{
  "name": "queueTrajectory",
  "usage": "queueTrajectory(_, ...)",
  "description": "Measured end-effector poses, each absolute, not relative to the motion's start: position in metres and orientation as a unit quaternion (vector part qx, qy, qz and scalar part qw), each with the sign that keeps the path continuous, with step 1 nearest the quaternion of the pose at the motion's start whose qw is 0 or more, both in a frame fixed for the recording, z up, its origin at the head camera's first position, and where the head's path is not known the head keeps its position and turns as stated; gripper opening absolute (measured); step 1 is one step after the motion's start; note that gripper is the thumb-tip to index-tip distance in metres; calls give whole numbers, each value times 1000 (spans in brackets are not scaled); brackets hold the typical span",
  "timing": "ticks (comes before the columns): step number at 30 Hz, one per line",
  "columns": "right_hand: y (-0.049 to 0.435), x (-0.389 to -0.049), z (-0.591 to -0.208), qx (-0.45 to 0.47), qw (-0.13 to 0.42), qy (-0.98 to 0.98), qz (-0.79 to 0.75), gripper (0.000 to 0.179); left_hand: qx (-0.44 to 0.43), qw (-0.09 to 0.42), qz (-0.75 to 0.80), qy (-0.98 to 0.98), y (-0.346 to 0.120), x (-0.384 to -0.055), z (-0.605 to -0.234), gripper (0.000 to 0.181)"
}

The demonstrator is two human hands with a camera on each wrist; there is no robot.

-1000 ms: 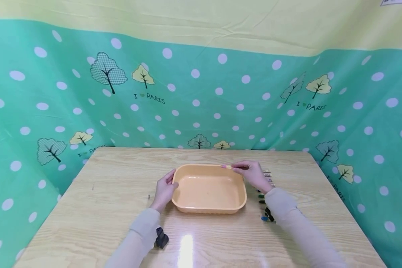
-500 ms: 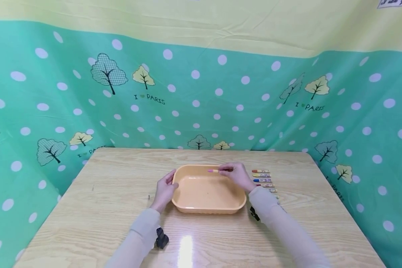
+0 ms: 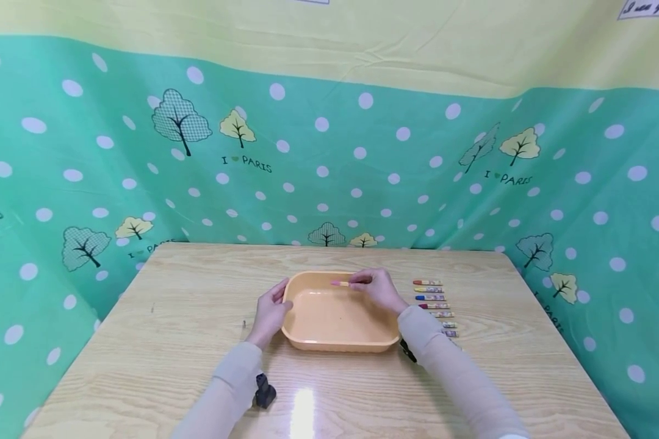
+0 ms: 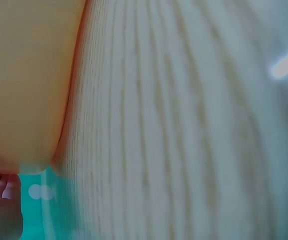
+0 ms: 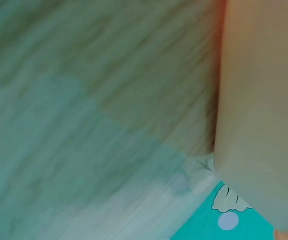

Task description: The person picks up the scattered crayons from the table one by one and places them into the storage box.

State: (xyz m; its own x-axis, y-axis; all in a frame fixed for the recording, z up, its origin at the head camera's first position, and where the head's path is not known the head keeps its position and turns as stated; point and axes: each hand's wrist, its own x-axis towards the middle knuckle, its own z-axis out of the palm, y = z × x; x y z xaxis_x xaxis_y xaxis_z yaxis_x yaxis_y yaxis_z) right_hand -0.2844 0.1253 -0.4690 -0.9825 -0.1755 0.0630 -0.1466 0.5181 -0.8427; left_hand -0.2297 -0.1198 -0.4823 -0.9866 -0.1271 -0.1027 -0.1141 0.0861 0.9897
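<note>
A peach-coloured plastic basin stands in the middle of the wooden table. At its left rim, my left hand grips the wall, thumb over the inside edge and fingers outside. My right hand is over the basin's far right part and pinches a pink crayon, its pink tip pointing left. In the left wrist view the basin's outer wall fills the left side, with the curled fingers of my left hand below it. The right wrist view shows mostly the basin's wall.
Several crayons lie in a column right of the basin, among them a blue crayon and a red crayon. The wooden table ends at a green dotted curtain. A black device sits at my left wrist.
My right hand has moved left with the pink crayon, from the basin's far right rim to over its inside. More crayons on the right show now. The left hand stays on the rim.
</note>
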Motion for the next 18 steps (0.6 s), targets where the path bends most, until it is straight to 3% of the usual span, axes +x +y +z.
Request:
queueTrajectory(10, 125, -280, -471, -77, 64, 899, -426, 13, 72, 3, -676, -733, -120, -230, -485, 61)
queueTrajectory(18, 125, -281, -479, -143, 36, 922, -358, 12, 71, 3, -678, -732, -121, -229, -485, 59)
